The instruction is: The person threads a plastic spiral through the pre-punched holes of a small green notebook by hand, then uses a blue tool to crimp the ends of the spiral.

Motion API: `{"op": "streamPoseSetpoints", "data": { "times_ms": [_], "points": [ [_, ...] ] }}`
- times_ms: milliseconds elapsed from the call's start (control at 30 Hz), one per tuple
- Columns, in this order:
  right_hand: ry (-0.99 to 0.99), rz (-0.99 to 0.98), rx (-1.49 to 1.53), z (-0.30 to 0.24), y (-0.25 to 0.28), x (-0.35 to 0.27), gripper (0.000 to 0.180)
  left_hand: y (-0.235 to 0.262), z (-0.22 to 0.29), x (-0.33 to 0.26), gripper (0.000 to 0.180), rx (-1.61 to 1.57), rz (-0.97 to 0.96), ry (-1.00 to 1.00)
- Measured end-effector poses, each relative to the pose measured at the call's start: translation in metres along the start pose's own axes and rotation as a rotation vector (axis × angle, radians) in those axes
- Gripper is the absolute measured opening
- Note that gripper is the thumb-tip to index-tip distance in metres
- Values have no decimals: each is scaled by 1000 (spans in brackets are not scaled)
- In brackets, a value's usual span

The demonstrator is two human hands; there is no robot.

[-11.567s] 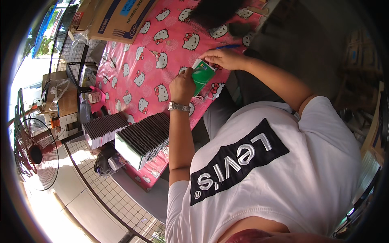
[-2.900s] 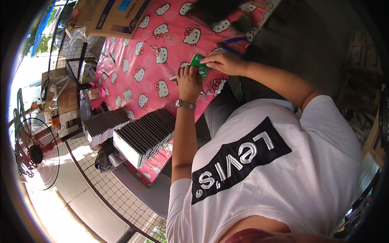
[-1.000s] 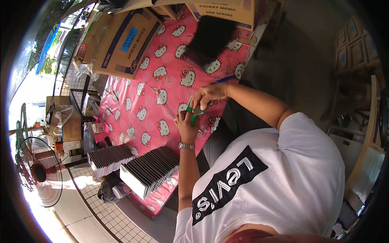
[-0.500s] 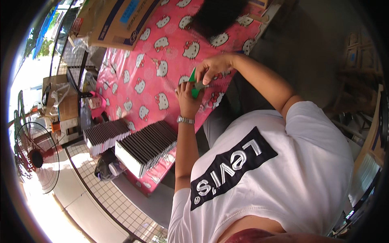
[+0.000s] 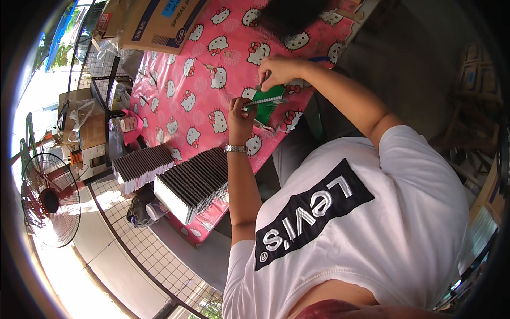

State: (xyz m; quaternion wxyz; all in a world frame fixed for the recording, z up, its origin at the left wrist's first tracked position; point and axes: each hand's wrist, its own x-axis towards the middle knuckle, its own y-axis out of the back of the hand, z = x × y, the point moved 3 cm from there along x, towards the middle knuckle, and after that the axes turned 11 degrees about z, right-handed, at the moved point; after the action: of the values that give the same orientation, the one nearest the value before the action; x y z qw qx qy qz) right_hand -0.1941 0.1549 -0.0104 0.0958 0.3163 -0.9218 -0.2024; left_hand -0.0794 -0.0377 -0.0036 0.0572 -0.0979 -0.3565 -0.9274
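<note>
A small green spiral notebook (image 5: 266,104) is held over the pink cartoon-cat tablecloth (image 5: 186,74). My left hand (image 5: 239,113), with a watch on its wrist, grips the notebook's left end. My right hand (image 5: 279,69) pinches its top edge by the spiral binding. Both forearms reach up from my white shirt at the lower right.
Two rows of dark spiral notebooks (image 5: 195,181) stand on edge at the table's left end, beside a second row (image 5: 142,166). Cardboard boxes (image 5: 154,21) sit at the far side. A floor fan (image 5: 48,199) and a wire grid panel (image 5: 154,255) stand at the left.
The view has shifted slightly. Both hands stay on the green notebook, which now lies more level, with the right hand moved up to its top edge.
</note>
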Motion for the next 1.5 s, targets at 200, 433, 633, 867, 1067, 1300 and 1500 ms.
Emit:
{"op": "streamPoseSetpoints", "data": {
  "times_ms": [200,433,633,867,1067,1300,1500],
  "points": [
    [46,981,-765,37,71,-53,39,2,-30,-13,17,-201,103,182],
    [181,855,-777,41,51,-117,37,-6,-23,-43,19,-501,399,347],
    [115,578,-893,42,26,-118,47,-16,-6,-37,25,-407,494,233],
    [343,436,-70,-43,-28,-102,47,-20,-29,-44,22,-457,471,318],
    [423,403,-299,-60,-59,-85,49,-18,-27,-44,22,-432,505,241],
    [155,229,-166,-57,-67,-76,45,-21,-33,-48,18,-502,545,314],
    [-215,118,556,-50,-67,-88,42,7,11,-51,11,8,595,122]
  ]
}}
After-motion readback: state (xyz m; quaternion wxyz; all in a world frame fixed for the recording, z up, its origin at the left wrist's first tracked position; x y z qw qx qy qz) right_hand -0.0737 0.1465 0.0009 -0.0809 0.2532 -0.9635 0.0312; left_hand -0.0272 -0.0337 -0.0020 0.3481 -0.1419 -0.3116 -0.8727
